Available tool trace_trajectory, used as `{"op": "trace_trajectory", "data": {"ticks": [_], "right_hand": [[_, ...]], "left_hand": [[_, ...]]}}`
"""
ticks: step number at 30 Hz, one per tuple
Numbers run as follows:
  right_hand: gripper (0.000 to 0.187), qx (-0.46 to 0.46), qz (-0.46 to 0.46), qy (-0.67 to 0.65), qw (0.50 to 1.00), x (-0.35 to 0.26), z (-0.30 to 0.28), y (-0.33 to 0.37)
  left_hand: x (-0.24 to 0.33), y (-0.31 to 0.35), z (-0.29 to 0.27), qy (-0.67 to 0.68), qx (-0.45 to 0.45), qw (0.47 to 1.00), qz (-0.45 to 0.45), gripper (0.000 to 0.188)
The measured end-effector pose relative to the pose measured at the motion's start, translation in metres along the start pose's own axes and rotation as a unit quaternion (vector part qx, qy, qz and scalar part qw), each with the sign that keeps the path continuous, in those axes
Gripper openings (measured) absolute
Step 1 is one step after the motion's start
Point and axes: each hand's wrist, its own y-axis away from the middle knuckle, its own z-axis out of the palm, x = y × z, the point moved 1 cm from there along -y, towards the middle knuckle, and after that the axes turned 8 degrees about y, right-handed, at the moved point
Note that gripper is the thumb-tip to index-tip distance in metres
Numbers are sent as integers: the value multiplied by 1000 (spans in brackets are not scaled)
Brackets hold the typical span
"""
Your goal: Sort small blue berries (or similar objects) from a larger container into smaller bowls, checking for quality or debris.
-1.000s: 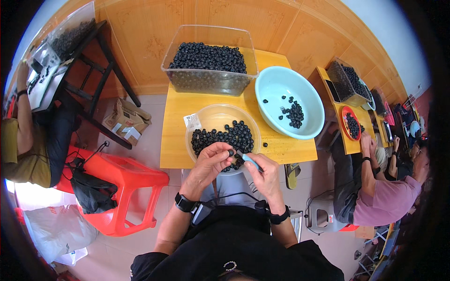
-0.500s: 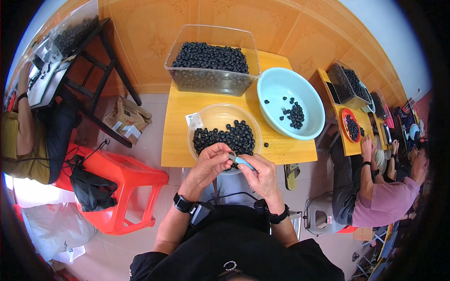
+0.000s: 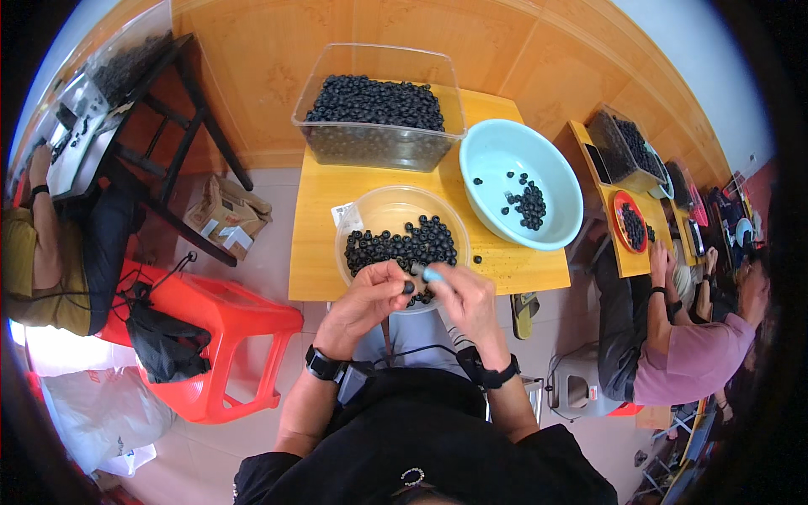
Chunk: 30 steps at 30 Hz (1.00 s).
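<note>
My left hand is closed, pinching a small round black part between thumb and fingertips. My right hand is wrapped round the light blue handle of a small knife; its grey tip is blurred and points toward the left hand, apart from the black part. Both hands are over the near rim of a round clear tub holding many black, ring-like parts. At the tub's right, a pale blue basin holds a smaller pile of black parts.
A large clear bin full of black parts stands at the back of the yellow table. One loose part lies beside the tub. A red stool stands at left. People work at other tables on both sides.
The right hand has drawn the knife slightly away from the left fingers, and its tip now points up. The black part now shows in the left hand's pinch.
</note>
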Motion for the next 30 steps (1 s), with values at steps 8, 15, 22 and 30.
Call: {"op": "trace_trajectory", "data": {"ticks": [8, 15, 22, 30], "right_hand": [[16, 15, 69, -13, 997, 22, -7, 3], [19, -21, 25, -35, 999, -20, -16, 2], [21, -34, -9, -40, 999, -29, -14, 3], [21, -33, 1, -26, 999, -26, -15, 3]], "left_hand": [[5, 7, 4, -6, 47, 999, 5, 12], [-2, 5, 4, 24, 69, 997, 19, 15], [-1, 5, 6, 26, 85, 996, 8, 16], [-2, 7, 4, 14, 76, 997, -5, 17]]}}
